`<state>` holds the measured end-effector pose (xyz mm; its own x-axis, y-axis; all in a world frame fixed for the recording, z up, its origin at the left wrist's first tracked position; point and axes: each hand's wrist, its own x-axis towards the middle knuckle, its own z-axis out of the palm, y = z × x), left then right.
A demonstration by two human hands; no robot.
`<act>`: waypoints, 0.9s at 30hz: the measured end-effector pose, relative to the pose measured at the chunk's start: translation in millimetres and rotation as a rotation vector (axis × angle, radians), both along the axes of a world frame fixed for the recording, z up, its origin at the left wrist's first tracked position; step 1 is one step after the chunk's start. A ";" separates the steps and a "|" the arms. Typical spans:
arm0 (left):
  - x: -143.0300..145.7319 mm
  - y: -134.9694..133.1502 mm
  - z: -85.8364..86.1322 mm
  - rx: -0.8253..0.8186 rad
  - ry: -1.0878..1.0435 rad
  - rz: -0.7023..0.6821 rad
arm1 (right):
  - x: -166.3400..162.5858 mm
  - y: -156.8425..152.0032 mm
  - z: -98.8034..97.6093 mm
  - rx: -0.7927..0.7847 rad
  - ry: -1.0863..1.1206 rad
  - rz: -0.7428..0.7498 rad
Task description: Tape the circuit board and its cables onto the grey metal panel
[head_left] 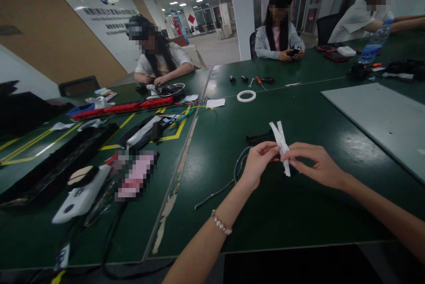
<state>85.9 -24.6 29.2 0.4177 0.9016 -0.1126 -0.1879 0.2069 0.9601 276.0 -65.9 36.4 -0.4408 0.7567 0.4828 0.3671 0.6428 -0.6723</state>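
Note:
Between my two hands a white strip (281, 140), paper-like or tape-like, stands above the table, its upper part split into two crossing ends. My left hand (260, 160), with a beaded bracelet at the wrist, pinches it from the left. From the right, my right hand (314, 163) grips the same strip between thumb and fingers. Behind my hands lies a dark object (259, 137), mostly hidden. A dark cable (215, 194) runs out from under my left wrist across the green table.
A tape roll (246, 96), a screwdriver (260, 82) and small tools lie further back. At right is a grey board (378, 116). Left are a pink phone (137, 175), a white device (81, 193), a black tray (59, 162) and red power strips (126, 107). Several people sit opposite.

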 end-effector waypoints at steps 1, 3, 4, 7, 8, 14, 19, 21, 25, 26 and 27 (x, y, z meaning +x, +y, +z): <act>1.4 -1.4 -0.2 0.001 -0.022 -0.026 | -2.1 -0.3 -1.8 -0.015 -0.012 0.009; 3.3 -3.5 -0.5 -0.001 -0.081 -0.068 | -4.4 -0.4 -5.4 -0.044 -0.032 0.003; 3.7 -4.1 -0.7 -0.005 -0.111 -0.081 | -4.6 -0.2 -7.0 -0.056 -0.034 -0.007; 3.9 -4.8 -1.4 -0.032 -0.162 -0.083 | -3.4 -0.1 -9.5 -0.101 -0.029 -0.027; 3.8 -4.8 -1.6 -0.041 -0.163 -0.080 | -2.9 -0.3 -9.5 -0.115 -0.025 -0.032; 4.4 -7.0 -0.4 -0.029 -0.112 -0.080 | -2.2 -4.1 -8.7 -0.050 -0.075 -0.033; 5.1 -8.1 1.2 0.018 -0.036 -0.107 | -5.4 -8.2 -7.6 0.041 -0.148 0.034; 5.6 -9.0 1.8 0.024 -0.022 -0.167 | -8.3 -9.1 -6.8 0.041 -0.155 0.075; 6.2 -12.7 4.5 0.040 -0.032 -0.308 | -12.8 -8.2 -8.9 -0.011 -0.125 0.089; 6.2 -13.7 5.5 0.044 -0.033 -0.321 | -13.1 -7.7 -9.9 -0.036 -0.108 0.072; 6.1 -14.7 6.5 0.048 -0.033 -0.328 | -13.2 -7.3 -10.8 -0.070 -0.088 0.057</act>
